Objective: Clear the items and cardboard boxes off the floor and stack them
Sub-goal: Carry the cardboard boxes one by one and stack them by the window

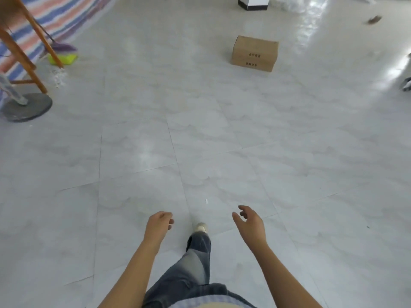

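A closed brown cardboard box (254,54) with dark printed marks stands on the pale tiled floor, far ahead and to the right. My left hand (159,225) hangs low near the bottom centre with its fingers loosely curled, holding nothing. My right hand (250,222) is beside it, fingers relaxed and spread, also holding nothing. Both hands are far from the box. My leg in jeans with a light shoe (201,227) steps forward between them. A small brown scrap (374,20) lies at the far right.
At the left stand wooden legs (33,54) of a stool or ladder, a round grey stand base (26,106), a broom with a green dustpan (63,56) and a striped tarp (51,16). A white pillar base (253,3) is at the back. A dark object (407,84) sits at the right edge.
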`<state>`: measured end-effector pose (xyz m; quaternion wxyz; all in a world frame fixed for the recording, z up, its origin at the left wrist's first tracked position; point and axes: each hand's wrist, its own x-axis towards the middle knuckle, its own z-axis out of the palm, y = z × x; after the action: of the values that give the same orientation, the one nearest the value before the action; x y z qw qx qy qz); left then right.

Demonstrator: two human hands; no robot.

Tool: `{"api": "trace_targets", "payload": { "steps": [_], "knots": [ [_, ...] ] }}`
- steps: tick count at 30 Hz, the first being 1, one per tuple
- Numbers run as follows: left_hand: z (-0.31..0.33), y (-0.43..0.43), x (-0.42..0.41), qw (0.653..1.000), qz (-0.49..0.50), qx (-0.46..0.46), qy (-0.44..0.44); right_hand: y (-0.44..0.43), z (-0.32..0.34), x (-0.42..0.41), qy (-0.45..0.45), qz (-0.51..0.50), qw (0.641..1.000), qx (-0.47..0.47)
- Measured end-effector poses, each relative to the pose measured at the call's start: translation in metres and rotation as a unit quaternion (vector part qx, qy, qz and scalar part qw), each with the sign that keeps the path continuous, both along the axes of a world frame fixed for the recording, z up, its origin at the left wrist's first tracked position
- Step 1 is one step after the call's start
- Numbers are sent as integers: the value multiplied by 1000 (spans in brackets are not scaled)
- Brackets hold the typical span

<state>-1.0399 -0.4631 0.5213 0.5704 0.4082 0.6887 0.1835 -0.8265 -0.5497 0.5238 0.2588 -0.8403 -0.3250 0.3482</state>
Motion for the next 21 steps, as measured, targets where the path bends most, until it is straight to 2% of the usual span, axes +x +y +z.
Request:
{"api": "trace_targets", "payload": {
  "steps": [4,7,11,15,21],
  "knots": [
    [12,116,57,999,22,37,-29,101,20,67,-28,-9,999,20],
    [29,186,115,997,-18,66,-42,159,38,115,-42,-43,997,55],
    [39,233,185,995,-68,54,-45,206,30,158,-33,-75,996,42],
    [23,268,241,992,-122,17,-15,248,1,203,-7,-62,998,5],
    [24,380,357,996,-76,54,0,360,5,343,-2,-88,994,57]
  ]
}}
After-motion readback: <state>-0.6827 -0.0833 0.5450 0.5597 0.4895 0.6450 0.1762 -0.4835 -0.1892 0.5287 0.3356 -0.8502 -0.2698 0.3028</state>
